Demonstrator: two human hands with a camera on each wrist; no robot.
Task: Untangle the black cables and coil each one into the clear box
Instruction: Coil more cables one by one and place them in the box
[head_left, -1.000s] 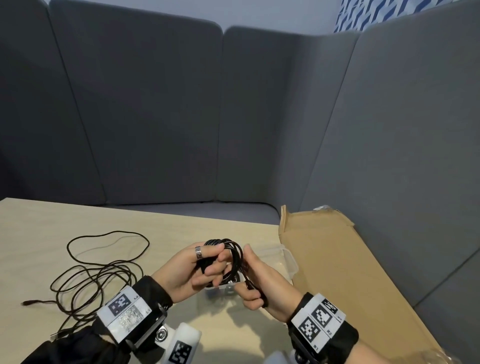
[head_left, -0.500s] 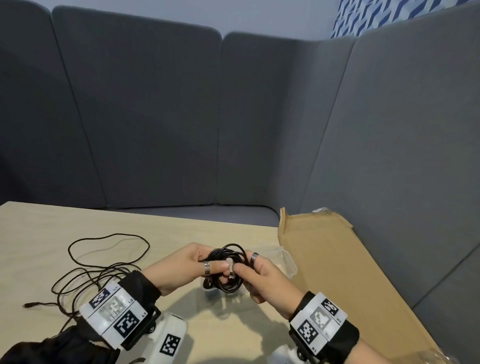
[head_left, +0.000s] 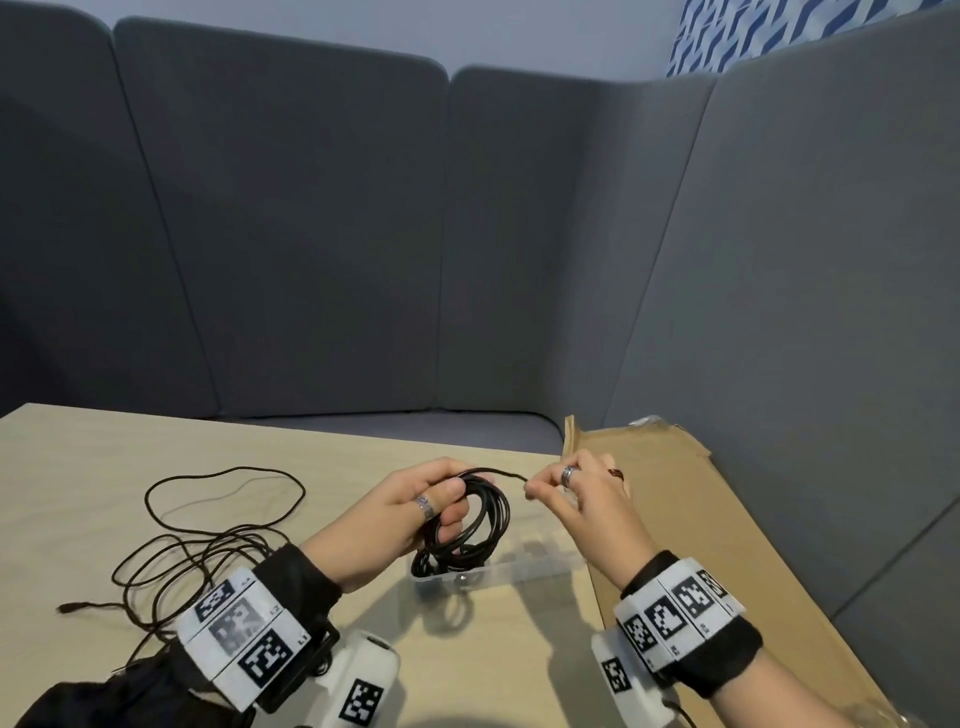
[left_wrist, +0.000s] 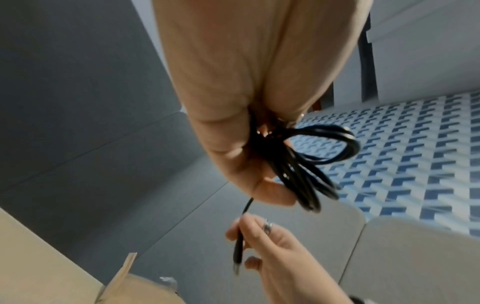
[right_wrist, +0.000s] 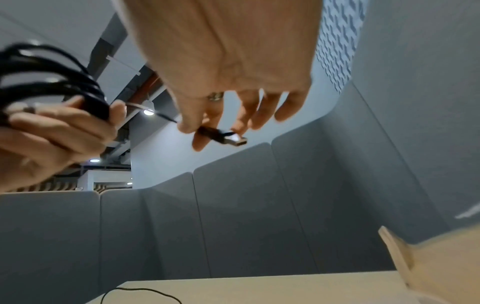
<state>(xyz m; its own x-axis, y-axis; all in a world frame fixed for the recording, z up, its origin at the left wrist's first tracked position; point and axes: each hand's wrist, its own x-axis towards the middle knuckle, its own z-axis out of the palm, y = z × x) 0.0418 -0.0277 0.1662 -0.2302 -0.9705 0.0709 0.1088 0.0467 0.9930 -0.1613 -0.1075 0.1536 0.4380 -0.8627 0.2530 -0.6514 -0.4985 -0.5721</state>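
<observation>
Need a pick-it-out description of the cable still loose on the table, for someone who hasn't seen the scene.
Start at the pale wooden table in front of the grey sofa. On its left part, left of the left hand, lies the loose cable, thin and dark, sprawled in open, tangled loops. Unlike the coil gripped in that hand above the clear box, it is flat on the table and no hand touches it.

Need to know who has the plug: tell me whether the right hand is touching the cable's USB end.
Touching. The right wrist view shows the right hand pinching the USB plug between thumb and fingers.
</observation>
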